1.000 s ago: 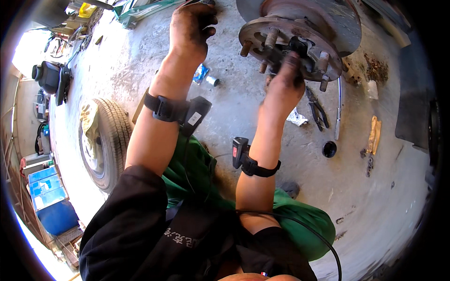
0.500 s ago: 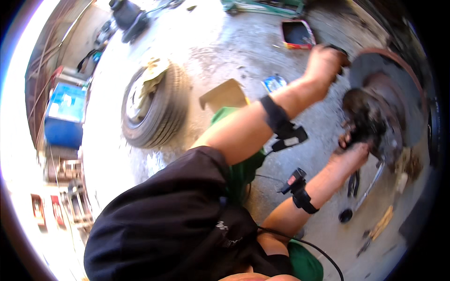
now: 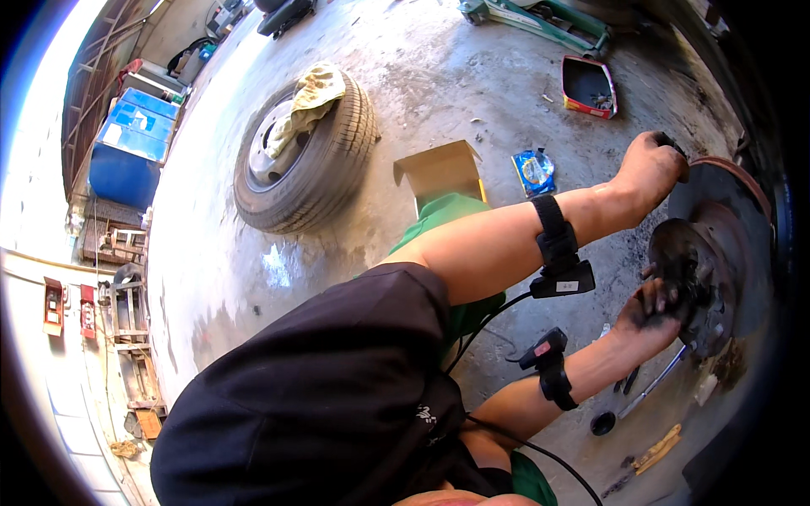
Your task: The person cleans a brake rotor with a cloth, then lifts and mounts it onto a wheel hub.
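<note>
A brake disc (image 3: 707, 190) with a greasy hub (image 3: 671, 240) stands upright at the right. My left hand (image 3: 651, 173) is closed beside the disc's upper edge. Its fingertips are black, and what they hold, if anything, is hidden. Lower down, my right hand (image 3: 650, 319) is at the dark middle of the hub. Its grease-blackened fingers are curled, with any small part in them lost against the dark metal. Below that hand, a long-handled wrench (image 3: 650, 386) lies on the floor. A strap with a small black device circles each forearm.
A tyre (image 3: 337, 156) with a cloth (image 3: 316, 94) on it lies left of my arms. Nearer are an open cardboard box (image 3: 439, 169) and a blue packet (image 3: 534, 172). A red-rimmed tray (image 3: 589, 86) and a green floor jack (image 3: 540, 25) lie at the far right.
The view has shifted, so the floor and objects appear elsewhere in the picture. Both hands stay beside the disc and hub. My right hand's curled fingers show more plainly now.
</note>
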The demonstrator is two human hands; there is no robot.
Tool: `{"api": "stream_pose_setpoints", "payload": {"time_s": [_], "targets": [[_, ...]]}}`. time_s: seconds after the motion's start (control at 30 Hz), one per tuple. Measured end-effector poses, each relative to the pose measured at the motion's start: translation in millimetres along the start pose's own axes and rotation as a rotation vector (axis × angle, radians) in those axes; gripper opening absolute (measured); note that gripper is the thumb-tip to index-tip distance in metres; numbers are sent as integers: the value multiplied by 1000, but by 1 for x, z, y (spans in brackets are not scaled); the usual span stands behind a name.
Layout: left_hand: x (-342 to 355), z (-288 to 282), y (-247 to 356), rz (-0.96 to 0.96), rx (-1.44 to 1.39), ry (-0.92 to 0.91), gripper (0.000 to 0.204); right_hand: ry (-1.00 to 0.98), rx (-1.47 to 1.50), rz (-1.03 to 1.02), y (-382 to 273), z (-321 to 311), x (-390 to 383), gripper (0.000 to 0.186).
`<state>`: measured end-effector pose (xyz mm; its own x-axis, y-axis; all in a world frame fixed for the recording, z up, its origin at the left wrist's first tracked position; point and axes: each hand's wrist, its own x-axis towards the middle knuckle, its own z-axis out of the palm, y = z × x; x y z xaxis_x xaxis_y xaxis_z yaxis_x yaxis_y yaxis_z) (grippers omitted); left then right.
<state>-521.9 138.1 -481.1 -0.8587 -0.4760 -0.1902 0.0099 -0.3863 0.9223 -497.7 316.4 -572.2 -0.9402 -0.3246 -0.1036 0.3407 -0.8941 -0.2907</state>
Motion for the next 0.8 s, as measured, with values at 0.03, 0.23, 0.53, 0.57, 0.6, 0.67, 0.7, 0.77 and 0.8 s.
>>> {"api": "stream_pose_setpoints", "payload": {"time_s": [0.03, 0.23, 0.53, 0.57, 0.6, 0.67, 0.7, 0.77, 0.8], "targets": [[1, 3, 0, 21, -11, 3, 14, -35, 155, 139, -2, 5, -1, 15], [5, -11, -10, 78, 0, 16, 14, 677, -1000, -361, 32, 37, -17, 25], [16, -16, -27, 230, 209, -25, 11, 462, -1256, -619, 30, 11, -11, 19], [17, -19, -30, 295, 282, -42, 12, 411, -915, -463, 28, 17, -12, 18], [19, -22, -33, 365, 356, -54, 13, 267, -528, -278, 24, 18, -13, 18], [22, -28, -38, 448, 480, -41, 18, -15, 3, 64, 20, 11, -10, 17], [20, -2, -27, 499, 495, -84, 20, -99, 68, 110, -1, 18, -9, 17], [-4, -8, 4, -72, 78, 27, 20, -7, -113, 14, 16, 20, -13, 22], [2, -9, -6, -73, 68, 18, 20, -8, -123, 6, 22, 32, -15, 22]]}}
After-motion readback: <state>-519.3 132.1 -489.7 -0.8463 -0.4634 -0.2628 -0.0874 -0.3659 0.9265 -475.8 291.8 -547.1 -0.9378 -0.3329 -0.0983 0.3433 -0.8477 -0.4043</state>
